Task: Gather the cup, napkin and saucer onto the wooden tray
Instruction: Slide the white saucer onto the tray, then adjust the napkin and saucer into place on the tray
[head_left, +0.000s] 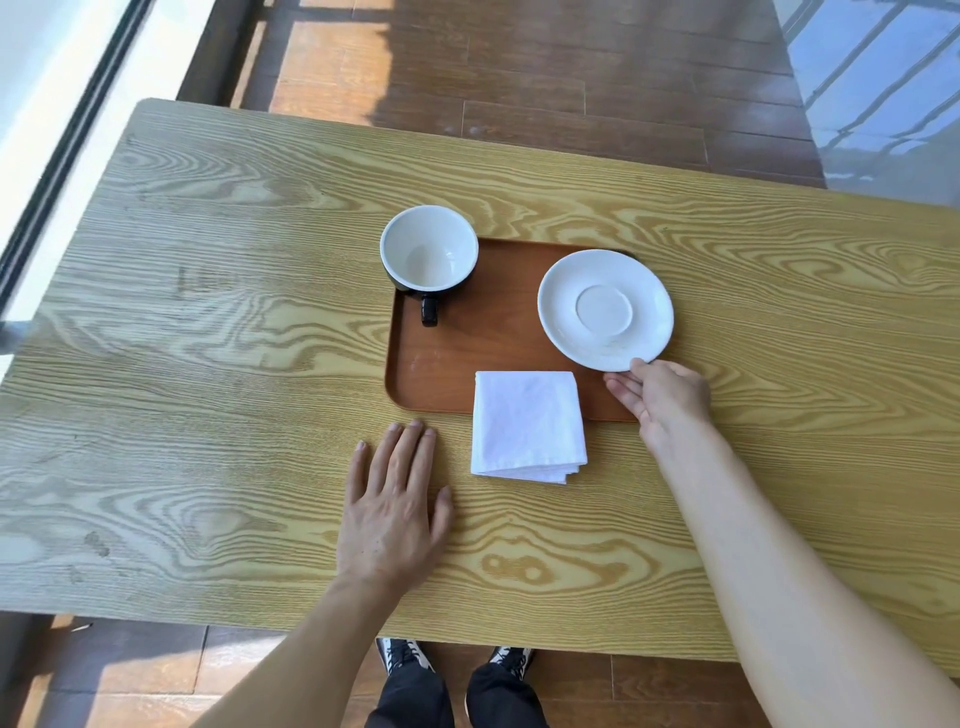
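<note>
A brown wooden tray (467, 358) lies at the middle of the table. An empty cup (429, 250), black outside and white inside, stands on the tray's far left corner with its handle toward me. The white saucer (605, 310) sits tilted over the tray's right side, and my right hand (662, 397) pinches its near rim. A folded white napkin (527, 425) lies half on the tray's near edge and half on the table. My left hand (397, 501) rests flat on the table, fingers apart, just left of the napkin.
The light wood-grain table (208, 312) extends well past the tray on both sides. Its near edge is close to my body, with my shoes (457, 657) below. Wooden floor lies beyond the far edge, and a window frame runs along the left.
</note>
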